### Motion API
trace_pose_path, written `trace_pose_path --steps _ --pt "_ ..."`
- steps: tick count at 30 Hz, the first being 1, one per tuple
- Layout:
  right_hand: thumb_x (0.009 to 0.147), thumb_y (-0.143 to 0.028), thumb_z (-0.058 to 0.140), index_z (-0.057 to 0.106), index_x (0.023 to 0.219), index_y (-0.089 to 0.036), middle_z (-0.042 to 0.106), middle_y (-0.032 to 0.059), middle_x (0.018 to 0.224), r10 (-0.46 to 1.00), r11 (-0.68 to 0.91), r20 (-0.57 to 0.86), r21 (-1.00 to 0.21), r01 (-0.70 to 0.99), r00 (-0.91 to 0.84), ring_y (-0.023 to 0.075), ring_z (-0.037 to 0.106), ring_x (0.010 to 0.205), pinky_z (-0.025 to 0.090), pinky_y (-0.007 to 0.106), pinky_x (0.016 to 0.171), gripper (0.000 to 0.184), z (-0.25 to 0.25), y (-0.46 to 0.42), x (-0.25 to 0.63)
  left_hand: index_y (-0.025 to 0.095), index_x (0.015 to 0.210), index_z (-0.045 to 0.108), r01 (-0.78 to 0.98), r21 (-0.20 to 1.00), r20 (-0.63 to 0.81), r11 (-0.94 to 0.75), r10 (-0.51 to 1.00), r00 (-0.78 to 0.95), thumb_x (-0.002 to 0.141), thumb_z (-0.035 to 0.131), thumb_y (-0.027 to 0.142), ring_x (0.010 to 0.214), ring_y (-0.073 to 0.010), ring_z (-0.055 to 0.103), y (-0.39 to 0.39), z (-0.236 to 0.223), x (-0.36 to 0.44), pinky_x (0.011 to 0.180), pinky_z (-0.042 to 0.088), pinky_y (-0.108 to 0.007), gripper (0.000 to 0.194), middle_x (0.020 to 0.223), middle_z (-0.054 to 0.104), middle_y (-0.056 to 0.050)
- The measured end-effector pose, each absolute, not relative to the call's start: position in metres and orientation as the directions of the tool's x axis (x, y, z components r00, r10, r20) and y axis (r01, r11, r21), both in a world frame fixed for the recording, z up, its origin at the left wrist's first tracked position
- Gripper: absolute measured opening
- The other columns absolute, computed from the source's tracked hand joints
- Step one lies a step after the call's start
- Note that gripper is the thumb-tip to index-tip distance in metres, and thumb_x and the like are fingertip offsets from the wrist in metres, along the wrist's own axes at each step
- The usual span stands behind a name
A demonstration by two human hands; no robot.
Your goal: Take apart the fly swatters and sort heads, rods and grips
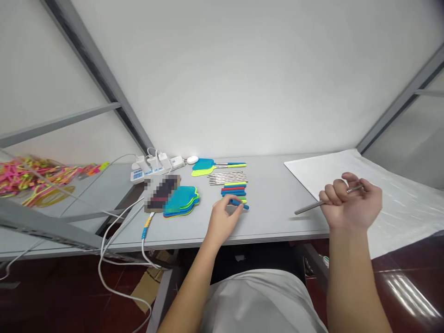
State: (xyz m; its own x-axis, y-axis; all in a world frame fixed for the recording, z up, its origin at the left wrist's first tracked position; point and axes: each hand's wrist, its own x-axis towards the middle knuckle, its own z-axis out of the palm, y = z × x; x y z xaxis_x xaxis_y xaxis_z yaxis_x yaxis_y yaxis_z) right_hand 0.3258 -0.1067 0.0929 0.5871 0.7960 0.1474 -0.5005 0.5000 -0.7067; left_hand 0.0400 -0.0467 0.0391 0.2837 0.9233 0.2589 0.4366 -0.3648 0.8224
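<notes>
My left hand [224, 219] pinches a blue handle sleeve [239, 203] at the near end of a row of coloured handle sleeves [234, 189]. My right hand [350, 203], palm up and raised over the right side of the table, is closed around a metal rod [308, 208] with a threaded-looking upper end. Beyond the sleeves lies a bundle of thin metal rods [227, 177]. Left of my left hand is a stack of blue and yellow-green fly swatter heads [181, 200]. Two fly swatters with handles [204, 165] rest farther back.
A power strip [138, 175] with plugged-in chargers stands at the back left, beside a blurred-out object [161, 192]. White cables [102, 252] hang over the front edge. A white sheet [322, 171] covers the table's right side. Metal shelf posts [100, 69] frame the place.
</notes>
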Motion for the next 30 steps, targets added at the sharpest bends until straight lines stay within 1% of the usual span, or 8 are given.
trace_pose_path --steps 5,10,12,16,21,24,27,30 --pt "0.076 -0.03 0.046 0.06 0.075 -0.022 0.021 -0.0067 0.042 0.719 0.524 0.115 -0.738 -0.425 0.686 0.0097 0.018 0.037 0.011 0.03 0.041 0.016 0.096 -0.113 0.319 0.028 0.088 0.071 0.567 0.73 0.272 -0.381 0.923 0.27 0.083 0.07 0.027 0.116 -0.0289 0.05 -0.041 0.026 0.032 0.104 0.029 -0.051 0.005 0.113 0.069 -0.003" --pt "0.085 -0.035 0.046 0.063 0.07 -0.021 0.027 -0.0052 0.044 0.672 0.522 0.238 -0.824 -0.221 0.701 0.0097 0.023 0.04 0.016 0.029 0.044 0.027 0.096 -0.097 0.303 0.028 0.084 0.072 0.808 0.438 0.367 -0.394 0.899 0.239 0.084 0.069 0.025 0.121 -0.0356 0.039 -0.036 0.018 0.028 0.095 0.032 -0.054 0.004 0.137 0.055 -0.003" --pt "0.089 -0.038 0.048 0.064 0.072 -0.021 0.031 -0.0045 0.047 0.645 0.508 0.31 -0.857 -0.088 0.699 0.0106 0.028 0.044 0.02 0.029 0.047 0.029 0.091 -0.085 0.293 0.028 0.083 0.072 0.835 0.387 0.371 -0.392 0.895 0.248 0.085 0.068 0.025 0.121 -0.0358 0.039 -0.032 0.019 0.026 0.095 0.032 -0.055 0.004 0.139 0.053 -0.003" --pt "0.094 -0.044 0.05 0.066 0.08 -0.022 0.041 -0.0018 0.06 0.706 0.386 0.411 -0.906 0.173 0.577 0.0138 0.04 0.057 0.029 0.031 0.054 0.03 0.077 -0.061 0.272 0.029 0.091 0.07 0.833 0.381 0.349 -0.401 0.897 0.272 0.084 0.07 0.025 0.122 -0.034 0.039 -0.02 0.022 0.021 0.099 0.032 -0.054 0.008 0.14 0.051 -0.002" --pt "0.098 -0.041 0.045 0.063 0.1 -0.028 0.054 0.0013 0.084 0.919 0.157 0.317 -0.838 0.522 0.233 0.0169 0.05 0.074 0.039 0.032 0.067 0.022 0.069 -0.041 0.255 0.03 0.113 0.063 0.821 0.403 0.329 -0.404 0.901 0.281 0.084 0.07 0.026 0.123 -0.0324 0.04 -0.011 0.016 0.017 0.102 0.03 -0.052 0.03 0.14 0.051 -0.005" --pt "0.101 -0.036 0.038 0.057 0.115 -0.03 0.055 0.0038 0.098 0.967 0.147 0.243 -0.774 0.616 0.074 0.0192 0.054 0.086 0.044 0.033 0.074 0.025 0.066 -0.031 0.25 0.029 0.121 0.059 0.819 0.413 0.316 -0.398 0.906 0.281 0.087 0.066 0.028 0.125 -0.0323 0.04 -0.008 0.011 0.016 0.103 0.03 -0.052 0.034 0.141 0.05 -0.007" --pt "0.101 -0.033 0.037 0.049 0.126 -0.031 0.055 0.0057 0.104 0.975 0.163 0.222 -0.732 0.662 0.005 0.0209 0.056 0.094 0.046 0.035 0.081 0.028 0.057 -0.02 0.247 0.029 0.125 0.056 0.818 0.436 0.287 -0.376 0.919 0.269 0.088 0.064 0.03 0.126 -0.0322 0.039 -0.007 0.01 0.016 0.103 0.029 -0.052 0.038 0.141 0.049 -0.007" --pt "0.099 -0.03 0.041 0.051 0.124 -0.029 0.059 0.0063 0.102 0.97 0.186 0.241 -0.647 0.739 -0.033 0.022 0.058 0.092 0.047 0.038 0.083 0.027 0.04 -0.012 0.246 0.029 0.127 0.053 0.816 0.463 0.264 -0.347 0.932 0.246 0.086 0.066 0.03 0.125 -0.0317 0.04 -0.006 0.01 0.016 0.103 0.03 -0.051 0.043 0.14 0.049 -0.007"
